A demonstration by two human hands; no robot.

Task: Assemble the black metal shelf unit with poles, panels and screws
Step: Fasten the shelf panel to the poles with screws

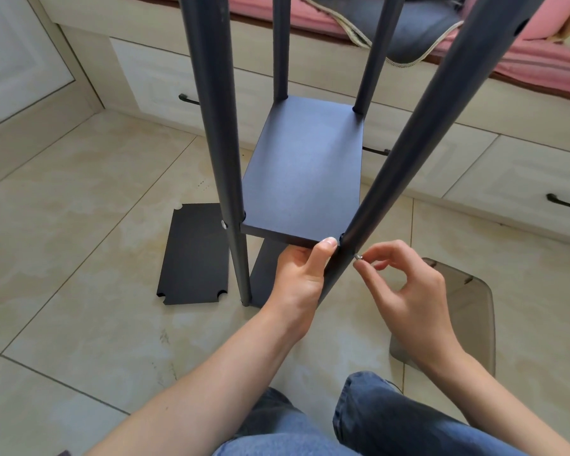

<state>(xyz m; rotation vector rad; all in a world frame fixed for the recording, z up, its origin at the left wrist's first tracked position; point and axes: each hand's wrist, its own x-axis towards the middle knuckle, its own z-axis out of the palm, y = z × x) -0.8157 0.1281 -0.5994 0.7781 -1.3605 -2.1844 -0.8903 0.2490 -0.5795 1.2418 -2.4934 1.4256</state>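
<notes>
The shelf unit stands on the floor with several black poles rising past the camera. A black panel [305, 172] sits between them above the floor. My left hand [301, 274] grips the panel's near edge from below, thumb on top, beside the near right pole [405, 153]. My right hand [405, 284] pinches a small silver screw [358, 257] against that pole just below the panel. A screw head [224, 224] shows on the near left pole [218, 133]. A lower panel [265, 278] lies under my left hand, mostly hidden.
A spare black panel [195, 255] with notched corners lies flat on the tiled floor to the left. A translucent brown lid or tray [471, 317] lies at the right. Cream drawers [514, 172] under a pink-cushioned bench run behind the unit. My jeans-clad knees fill the bottom.
</notes>
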